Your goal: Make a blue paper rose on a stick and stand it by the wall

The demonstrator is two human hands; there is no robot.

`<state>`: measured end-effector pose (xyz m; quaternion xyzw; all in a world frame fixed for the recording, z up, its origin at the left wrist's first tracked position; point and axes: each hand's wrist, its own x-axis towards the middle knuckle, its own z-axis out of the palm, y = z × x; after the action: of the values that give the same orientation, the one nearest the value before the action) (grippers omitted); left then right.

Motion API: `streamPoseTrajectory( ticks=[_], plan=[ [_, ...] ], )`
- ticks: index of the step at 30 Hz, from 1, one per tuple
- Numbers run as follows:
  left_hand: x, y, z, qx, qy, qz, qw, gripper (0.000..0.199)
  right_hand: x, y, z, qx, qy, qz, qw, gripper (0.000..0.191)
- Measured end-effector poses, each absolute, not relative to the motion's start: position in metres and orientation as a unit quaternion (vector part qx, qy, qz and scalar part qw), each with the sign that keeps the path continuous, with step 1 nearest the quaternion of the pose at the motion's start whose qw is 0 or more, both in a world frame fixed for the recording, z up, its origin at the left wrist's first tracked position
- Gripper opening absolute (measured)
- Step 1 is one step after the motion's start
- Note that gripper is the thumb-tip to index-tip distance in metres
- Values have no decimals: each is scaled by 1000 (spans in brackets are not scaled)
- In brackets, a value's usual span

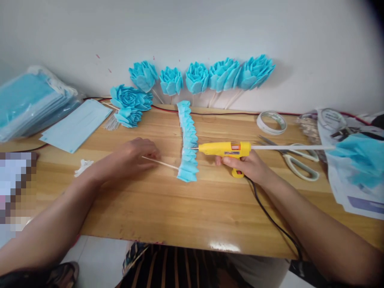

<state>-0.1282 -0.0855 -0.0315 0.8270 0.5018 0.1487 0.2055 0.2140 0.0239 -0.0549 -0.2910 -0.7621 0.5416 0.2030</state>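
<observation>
My right hand point(250, 166) grips a yellow hot glue gun point(222, 149) by its handle, one finger near the trigger. A long white glue stick point(294, 147) sticks out of its back. The metal nozzle points left and reaches the middle of a pleated light-blue strip point(189, 132) lying lengthwise on the table. From the strip's near end a thin wooden stick point(160, 162) runs left towards my left hand point(138, 154). That hand rests left of the strip, fingers loosely bent and partly hidden, beside the stick without a visible grip on it.
Several blue fabric flowers point(197, 78) on sticks lean against the wall; others point(129, 100) lie at left. Face masks point(78, 124), a bagged stack point(27, 100) and white scraps point(83, 167) are left. Tape point(271, 122), scissors point(300, 165) and a plastic bag point(345, 188) lie right. The gun's cord point(270, 214) trails off the edge.
</observation>
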Motion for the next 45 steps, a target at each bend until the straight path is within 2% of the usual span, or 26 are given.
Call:
streamPoseTrajectory(
  ticks=[4, 12, 20, 26, 37, 45],
  plan=[
    [-127, -85, -31, 832, 486, 154, 218, 23, 213, 23, -53, -271, -771, 550, 174, 42],
    [-126, -86, -30, 830, 482, 146, 238, 22, 214, 22, -52, -269, -768, 565, 133, 36],
    [-126, -85, -30, 829, 485, 136, 242, 24, 212, 23, -51, -269, -773, 564, 109, 33],
    [-126, -84, -29, 832, 481, 142, 237, 24, 210, 22, -52, -263, -766, 573, 125, 24],
    [-127, -85, -32, 828, 488, 147, 233, 19, 210, 22, -54, -271, -769, 565, 128, 31],
    [-128, -82, -34, 836, 471, 152, 237, 23, 211, 23, -57, -294, -771, 550, 125, 37]
  ],
)
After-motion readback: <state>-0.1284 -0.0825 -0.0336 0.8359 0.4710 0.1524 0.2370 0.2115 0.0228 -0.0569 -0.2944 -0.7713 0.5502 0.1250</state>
